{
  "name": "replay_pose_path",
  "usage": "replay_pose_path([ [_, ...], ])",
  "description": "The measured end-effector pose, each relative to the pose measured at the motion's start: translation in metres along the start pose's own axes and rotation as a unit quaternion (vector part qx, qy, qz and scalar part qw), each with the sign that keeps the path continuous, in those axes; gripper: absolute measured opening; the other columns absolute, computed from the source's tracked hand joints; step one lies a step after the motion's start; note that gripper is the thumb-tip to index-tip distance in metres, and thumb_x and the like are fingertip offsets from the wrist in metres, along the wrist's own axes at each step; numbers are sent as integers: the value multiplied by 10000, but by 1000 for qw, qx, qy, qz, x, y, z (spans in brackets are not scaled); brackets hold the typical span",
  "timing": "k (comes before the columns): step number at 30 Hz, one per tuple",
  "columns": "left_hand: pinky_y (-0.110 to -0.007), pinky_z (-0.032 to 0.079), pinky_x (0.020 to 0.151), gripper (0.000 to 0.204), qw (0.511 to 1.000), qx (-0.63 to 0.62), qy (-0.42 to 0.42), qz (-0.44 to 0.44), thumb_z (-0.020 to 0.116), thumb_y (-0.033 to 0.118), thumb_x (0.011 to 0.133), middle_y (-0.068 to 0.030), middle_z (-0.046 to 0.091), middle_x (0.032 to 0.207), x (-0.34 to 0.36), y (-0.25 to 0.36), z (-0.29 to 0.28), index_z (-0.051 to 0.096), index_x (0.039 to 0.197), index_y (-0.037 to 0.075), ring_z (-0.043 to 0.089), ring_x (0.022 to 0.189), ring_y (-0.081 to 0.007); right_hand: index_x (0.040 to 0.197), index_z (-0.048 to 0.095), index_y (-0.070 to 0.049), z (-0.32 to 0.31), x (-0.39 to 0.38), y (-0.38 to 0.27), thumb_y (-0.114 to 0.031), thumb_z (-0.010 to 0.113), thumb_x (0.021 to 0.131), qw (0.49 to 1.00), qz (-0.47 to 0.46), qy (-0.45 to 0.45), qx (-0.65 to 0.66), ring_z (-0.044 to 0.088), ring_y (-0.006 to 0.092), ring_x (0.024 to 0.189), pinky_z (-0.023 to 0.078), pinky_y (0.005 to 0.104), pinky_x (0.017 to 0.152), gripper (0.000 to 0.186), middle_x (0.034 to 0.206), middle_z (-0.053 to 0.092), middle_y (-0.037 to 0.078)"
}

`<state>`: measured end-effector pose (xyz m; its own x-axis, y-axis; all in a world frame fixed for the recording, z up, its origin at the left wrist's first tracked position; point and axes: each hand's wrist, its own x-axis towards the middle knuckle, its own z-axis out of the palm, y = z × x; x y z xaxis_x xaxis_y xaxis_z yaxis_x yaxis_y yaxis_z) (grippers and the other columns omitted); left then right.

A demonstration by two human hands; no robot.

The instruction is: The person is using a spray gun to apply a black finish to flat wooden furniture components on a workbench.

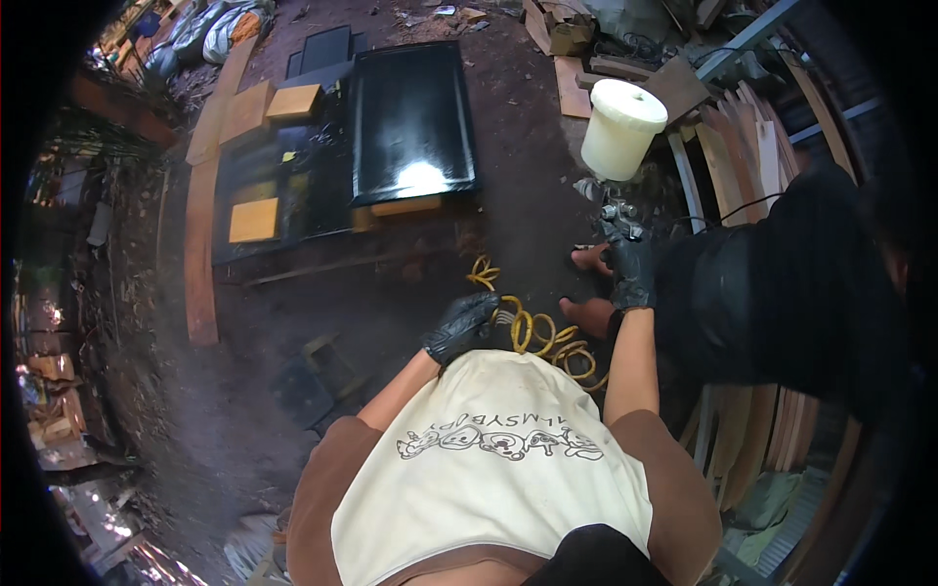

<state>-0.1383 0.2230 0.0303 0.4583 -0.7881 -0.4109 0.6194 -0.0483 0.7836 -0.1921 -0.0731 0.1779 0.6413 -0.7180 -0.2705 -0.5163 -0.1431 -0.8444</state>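
Note:
My right hand (630, 269), in a black glove, is closed around a metal spray gun (620, 211). A large whitish cup with a lid (618, 137) stands out beyond the gun and seems to be fixed to it. My left hand (463, 327), also in a black glove, is closed at the yellow coiled hose (528, 330), whose loops hang between my hands. Ahead to the left, a glossy black framed panel (405, 127) lies raised on wooden blocks, with bright light reflecting off its near end. The gun is to the right of this panel, apart from it.
Under the panel is a dark board (293, 210) carrying wooden blocks (254, 221). A long plank (202, 244) runs along its left. On the right, a person in black trousers (718, 293) stands with bare feet (586, 317) near my right arm. Stacked boards (747, 146) lean behind them.

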Motion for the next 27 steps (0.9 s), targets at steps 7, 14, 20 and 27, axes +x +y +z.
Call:
replay_pose_path([
  [7, -178, 369, 495, 402, 976, 129, -52, 170, 626, 359, 958, 91, 557, 715, 120, 88, 139, 638, 1238, 71, 455, 558, -3, 1061, 685, -57, -57, 123, -32, -223, 720, 826, 871, -416, 25, -259, 631, 206, 723, 504, 328, 636, 290, 867, 671, 111],
  [14, -186, 388, 533, 378, 991, -33, 80, 104, 604, 321, 977, 77, 566, 741, 225, 160, 141, 629, 1262, 75, 467, 597, -16, 968, 710, -113, -38, 277, -105, -191, 708, 838, 987, -107, -78, 95, 489, 62, 562, 392, 232, 528, 151, 806, 623, -35],
  [20, -206, 487, 758, 285, 915, -272, 35, 296, 567, 184, 997, -11, 671, 1028, 396, 145, 72, 638, 1219, 20, 589, 893, -84, 1041, 700, -118, 3, 407, -172, -182, 692, 856, 960, -200, -162, 108, 488, 32, 659, 375, 209, 546, 196, 970, 643, -55],
  [27, -215, 386, 558, 291, 947, -160, 209, 182, 591, 329, 977, 43, 589, 816, 431, 259, 35, 666, 1138, 98, 435, 629, -49, 1094, 666, -138, 47, 496, -288, -214, 695, 873, 943, -166, -266, 113, 505, 47, 653, 387, 222, 534, 236, 898, 647, -38],
])
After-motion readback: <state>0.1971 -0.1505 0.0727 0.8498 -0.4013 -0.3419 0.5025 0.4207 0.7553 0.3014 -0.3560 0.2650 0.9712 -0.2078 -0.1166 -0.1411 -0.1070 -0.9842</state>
